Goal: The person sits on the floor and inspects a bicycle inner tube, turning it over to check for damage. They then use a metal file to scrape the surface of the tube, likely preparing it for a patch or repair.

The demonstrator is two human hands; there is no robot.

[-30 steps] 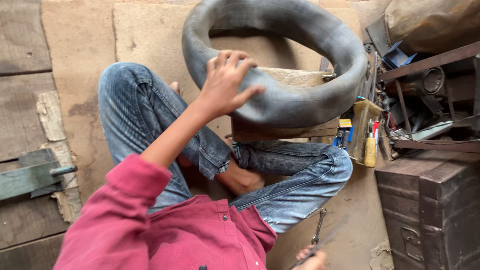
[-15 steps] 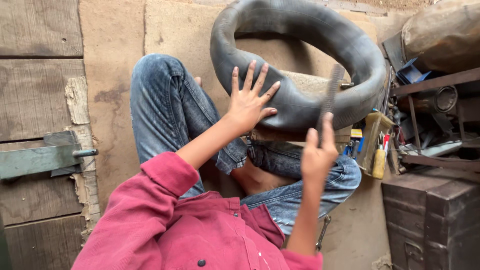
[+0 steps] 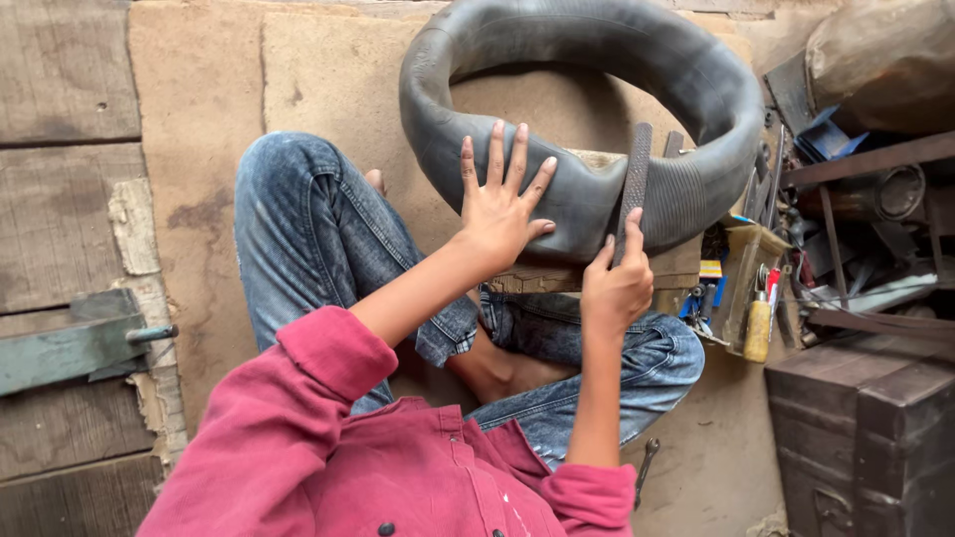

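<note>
A large black rubber inner tube [image 3: 686, 109] rests on a wooden block in front of my crossed legs in blue jeans. My left hand [image 3: 500, 204] lies flat on the tube's near side, fingers spread, pressing it down. My right hand [image 3: 617, 283] grips a flat dark metal rasp [image 3: 633, 184], held upright with its blade laid against the tube just right of my left hand. Red sleeves cover both my arms.
A small open box of tools with a yellow-handled screwdriver [image 3: 758, 323] stands to the right. Beyond it are a dark metal trunk [image 3: 860, 428] and cluttered shelves [image 3: 865, 164]. A wrench [image 3: 645, 467] lies by my right knee. A green metal piece [image 3: 70, 343] sits at left.
My right hand rose from near the floor with the rasp and brought it against the tube. My left hand stayed on the tube with fingers spreading flatter.
</note>
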